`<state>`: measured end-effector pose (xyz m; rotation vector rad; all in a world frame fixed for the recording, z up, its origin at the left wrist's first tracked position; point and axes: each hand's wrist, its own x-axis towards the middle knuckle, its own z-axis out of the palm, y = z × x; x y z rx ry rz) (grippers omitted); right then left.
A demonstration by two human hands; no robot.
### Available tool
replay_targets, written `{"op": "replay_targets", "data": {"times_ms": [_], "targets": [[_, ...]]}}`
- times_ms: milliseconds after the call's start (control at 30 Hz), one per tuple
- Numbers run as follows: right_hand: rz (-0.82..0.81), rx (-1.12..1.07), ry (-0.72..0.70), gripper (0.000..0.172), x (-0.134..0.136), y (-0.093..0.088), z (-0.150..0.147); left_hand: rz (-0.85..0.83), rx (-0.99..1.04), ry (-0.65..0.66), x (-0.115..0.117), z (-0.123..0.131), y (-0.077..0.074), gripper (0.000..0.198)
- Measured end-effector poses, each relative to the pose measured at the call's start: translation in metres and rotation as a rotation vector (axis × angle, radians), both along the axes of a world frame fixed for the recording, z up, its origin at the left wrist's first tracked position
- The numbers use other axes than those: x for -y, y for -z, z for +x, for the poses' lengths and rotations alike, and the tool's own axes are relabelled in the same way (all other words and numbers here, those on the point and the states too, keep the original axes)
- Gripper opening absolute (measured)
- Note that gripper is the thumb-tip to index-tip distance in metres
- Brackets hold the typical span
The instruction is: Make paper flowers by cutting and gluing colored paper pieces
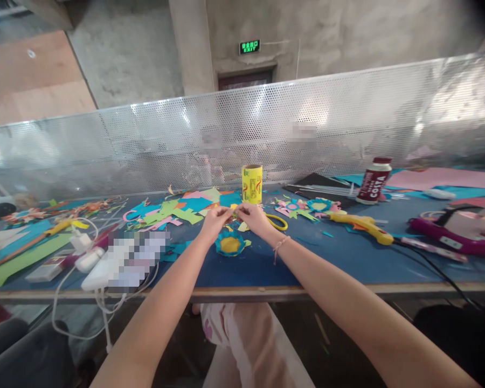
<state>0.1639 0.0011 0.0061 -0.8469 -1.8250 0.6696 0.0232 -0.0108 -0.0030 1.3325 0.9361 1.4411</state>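
My left hand [217, 221] and my right hand [254, 217] meet above the middle of the table, fingertips pinched together. Whatever they pinch is too small to make out. Just below them on the blue tabletop lies a teal paper flower [220, 249] with a yellow centre [231, 246]. Behind my right hand stands an upright yellow roll [252, 186] with a hollow core. A yellow scissors handle [282, 220] shows beside my right wrist, the rest being hidden by the hand. Cut paper scraps [173, 213] in green, teal and pink spread to the left of my hands.
A yellow glue gun [364, 225] with a black cable lies at right, near finished paper flowers [318, 206] and a Costa bottle [375, 182]. White chargers and cables [89, 260] hang over the front edge at left. A perforated metal screen [153, 143] borders the table's back.
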Motion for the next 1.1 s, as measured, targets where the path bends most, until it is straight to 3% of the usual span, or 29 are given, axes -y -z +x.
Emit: {"op": "replay_targets", "data": {"times_ms": [333, 500, 733, 933, 1033, 1100], "targets": [[-0.390, -0.252, -0.176, 0.019, -0.005, 0.007, -0.006, 0.202, -0.263, -0.155, -0.003, -0.008, 0.000, 0.021], [-0.341, -0.230, -0.175, 0.020, -0.006, 0.007, -0.002, 0.174, -0.249, -0.153, -0.003, -0.007, 0.001, 0.022], [-0.335, -0.279, -0.172, 0.020, -0.011, 0.009, 0.001, 0.009, 0.004, 0.001, 0.001, 0.000, -0.003, 0.031], [-0.348, -0.211, -0.161, 0.013, -0.004, 0.007, -0.004, 0.061, -0.101, -0.090, 0.000, -0.002, -0.002, 0.030], [-0.217, -0.047, -0.079, 0.017, -0.004, 0.003, 0.000, 0.008, -0.087, -0.120, -0.001, -0.003, -0.002, 0.030], [-0.017, 0.115, 0.091, 0.017, -0.011, -0.002, 0.015, -0.022, -0.066, -0.129, -0.001, -0.004, -0.002, 0.031]]}}
